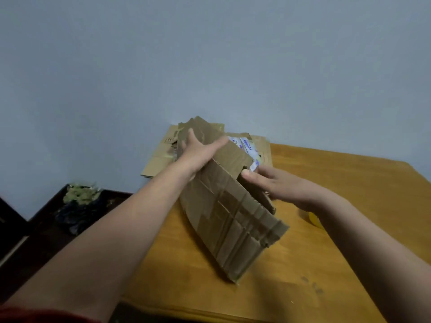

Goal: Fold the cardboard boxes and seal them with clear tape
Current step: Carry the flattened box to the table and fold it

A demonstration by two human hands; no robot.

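Note:
A creased brown cardboard box (233, 220) stands tilted on the wooden table (349, 183), partly opened up, one flap raised at its far end. My left hand (198, 152) lies on the far upper flap with straight fingers pressing it. My right hand (275, 183) grips the box's right edge, thumb on the outside and fingers curled behind the wall. A roll of tape (313, 219) with a yellow core lies on the table just under my right wrist, mostly hidden by it.
Flattened cardboard sheets (161, 157) lie stacked at the table's far left corner, one with a white and purple label (247, 145). Left of the table a dark stand holds a green and dark bundle (79, 201). A pale wall runs behind.

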